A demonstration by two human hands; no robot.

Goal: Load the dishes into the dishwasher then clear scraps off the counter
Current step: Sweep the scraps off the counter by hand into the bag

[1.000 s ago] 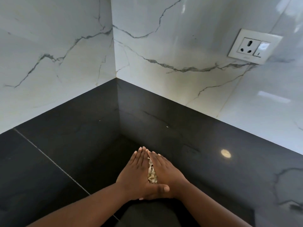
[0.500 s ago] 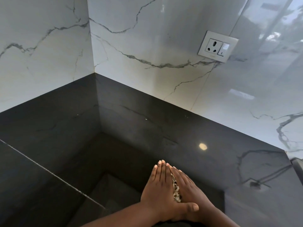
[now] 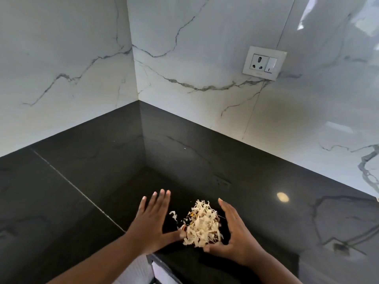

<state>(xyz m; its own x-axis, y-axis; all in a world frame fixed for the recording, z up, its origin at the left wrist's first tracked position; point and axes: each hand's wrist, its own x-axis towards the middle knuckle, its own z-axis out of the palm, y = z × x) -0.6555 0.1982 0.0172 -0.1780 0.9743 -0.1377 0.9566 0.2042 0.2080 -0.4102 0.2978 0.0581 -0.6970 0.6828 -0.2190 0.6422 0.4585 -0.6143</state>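
A heap of pale shredded scraps (image 3: 202,225), with a few orange and dark bits in it, lies on the black counter (image 3: 102,181) near its inner front corner. My left hand (image 3: 150,221) is flat on the counter to the left of the heap, fingers straight, thumb reaching toward the scraps. My right hand (image 3: 235,236) stands on its edge to the right of the heap, fingers straight, thumb under the near side of the pile. A few loose shreds (image 3: 174,214) lie between my left hand and the heap.
White marble-look walls meet in a corner behind the counter. A wall socket with switch (image 3: 264,62) sits on the right wall. A thin seam (image 3: 78,189) crosses the counter on the left. The counter's front edge (image 3: 155,261) is just below my hands.
My hands were pressed together over the scraps. Now they have parted to either side and the whole heap shows between them.
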